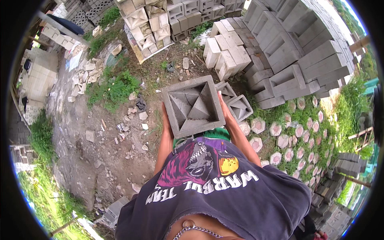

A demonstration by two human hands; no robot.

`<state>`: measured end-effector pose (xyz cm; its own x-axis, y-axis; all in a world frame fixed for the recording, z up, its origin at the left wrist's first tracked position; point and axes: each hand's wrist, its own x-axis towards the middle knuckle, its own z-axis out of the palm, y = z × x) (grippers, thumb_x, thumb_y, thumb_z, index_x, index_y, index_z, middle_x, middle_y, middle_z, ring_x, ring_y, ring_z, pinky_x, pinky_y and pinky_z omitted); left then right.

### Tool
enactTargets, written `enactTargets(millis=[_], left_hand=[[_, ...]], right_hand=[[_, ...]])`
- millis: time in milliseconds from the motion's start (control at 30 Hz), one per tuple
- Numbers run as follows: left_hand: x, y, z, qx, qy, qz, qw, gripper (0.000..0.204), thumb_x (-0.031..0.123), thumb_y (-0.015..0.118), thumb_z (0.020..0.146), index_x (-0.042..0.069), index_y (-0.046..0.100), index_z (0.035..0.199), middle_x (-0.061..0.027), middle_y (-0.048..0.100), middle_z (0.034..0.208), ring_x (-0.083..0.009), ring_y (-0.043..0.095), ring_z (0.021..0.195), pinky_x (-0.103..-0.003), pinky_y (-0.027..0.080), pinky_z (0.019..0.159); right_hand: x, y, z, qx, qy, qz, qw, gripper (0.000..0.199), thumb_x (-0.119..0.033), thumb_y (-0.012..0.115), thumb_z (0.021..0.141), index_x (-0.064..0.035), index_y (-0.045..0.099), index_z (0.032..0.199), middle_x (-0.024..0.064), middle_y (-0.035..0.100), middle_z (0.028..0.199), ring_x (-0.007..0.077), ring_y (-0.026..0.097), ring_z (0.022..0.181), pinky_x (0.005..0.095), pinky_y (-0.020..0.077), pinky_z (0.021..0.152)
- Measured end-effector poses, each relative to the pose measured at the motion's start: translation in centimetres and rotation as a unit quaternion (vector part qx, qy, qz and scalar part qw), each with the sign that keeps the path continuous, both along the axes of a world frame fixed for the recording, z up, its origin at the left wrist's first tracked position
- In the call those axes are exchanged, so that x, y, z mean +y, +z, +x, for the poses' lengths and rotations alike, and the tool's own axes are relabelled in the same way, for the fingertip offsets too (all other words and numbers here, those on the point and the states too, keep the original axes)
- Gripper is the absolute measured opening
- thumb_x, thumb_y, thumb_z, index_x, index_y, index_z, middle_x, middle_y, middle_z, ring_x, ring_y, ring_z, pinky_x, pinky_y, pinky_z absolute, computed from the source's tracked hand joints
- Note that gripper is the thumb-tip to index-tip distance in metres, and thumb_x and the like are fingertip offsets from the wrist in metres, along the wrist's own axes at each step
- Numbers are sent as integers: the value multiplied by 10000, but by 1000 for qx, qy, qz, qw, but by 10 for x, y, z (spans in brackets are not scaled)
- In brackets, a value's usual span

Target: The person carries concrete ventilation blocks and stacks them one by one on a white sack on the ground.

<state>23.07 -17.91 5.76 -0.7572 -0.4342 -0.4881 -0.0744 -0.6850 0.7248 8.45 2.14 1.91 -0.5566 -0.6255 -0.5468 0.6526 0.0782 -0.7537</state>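
In front of my waist I hold a square grey concrete vent block (193, 105), its triangular recesses facing up. My left hand (166, 120) presses against its left side, the fingers mostly hidden by the block. On the opposite side my right hand (226, 111) grips it, with fingertips showing near the far right corner. Just beyond my right hand, similar grey vent blocks (241, 108) sit on the ground, partly covered by the held one.
Pale blocks (228, 54) stand ahead, beside a tall grey block stack (286, 38). Beige vent blocks (146, 26) are piled farther back. Hexagonal pavers (276, 129) lie in grass at right. Weeds (114, 89) and broken block pieces (89, 71) dot the dirt at left.
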Motion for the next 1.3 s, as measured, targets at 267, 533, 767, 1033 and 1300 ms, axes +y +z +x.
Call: enactTargets(millis=[267, 533, 767, 1033, 1300], left_hand=[[-100, -12, -104, 6, -249, -17, 968, 820, 673, 319, 908, 19, 377, 1400, -139, 460, 1363, -249, 477, 1206, -363, 381, 1014], [-96, -17, -209, 10, -360, -20, 933, 754, 627, 342, 925, 28, 420, 1377, -143, 489, 1328, -234, 506, 1163, -334, 419, 965], [-84, -37, -282, -11, -366, -88, 926, 700, 605, 337, 933, 28, 489, 1298, -116, 552, 1241, -217, 560, 1059, -327, 447, 921], [-75, -45, -335, -45, -481, 0, 876, 750, 631, 337, 916, 32, 417, 1359, -137, 515, 1278, -240, 530, 1123, -356, 413, 980], [-61, -64, -410, -70, -577, 53, 812, 761, 642, 311, 916, 33, 406, 1363, -136, 499, 1300, -255, 520, 1146, -364, 385, 1023]], right_hand=[[-55, -2, 7, -2, -261, -87, 961, 844, -697, 282, 901, -55, 305, 1449, 151, 370, 1434, 263, 404, 1272, 360, 316, 1072], [-54, -10, -29, 6, -393, -51, 918, 810, -678, 291, 912, -53, 348, 1425, 152, 438, 1369, 251, 443, 1229, 353, 362, 1037], [-51, -1, -79, 41, -443, -41, 894, 837, -702, 310, 893, -50, 371, 1414, 174, 434, 1374, 265, 440, 1245, 360, 362, 1043], [-59, -21, -86, -79, -531, -32, 843, 890, -723, 309, 877, -8, 368, 1404, 189, 453, 1358, 280, 473, 1226, 370, 396, 1015], [-76, -5, -124, -101, -602, 23, 791, 824, -671, 250, 921, -15, 372, 1404, 168, 455, 1367, 264, 470, 1233, 362, 380, 1031]])
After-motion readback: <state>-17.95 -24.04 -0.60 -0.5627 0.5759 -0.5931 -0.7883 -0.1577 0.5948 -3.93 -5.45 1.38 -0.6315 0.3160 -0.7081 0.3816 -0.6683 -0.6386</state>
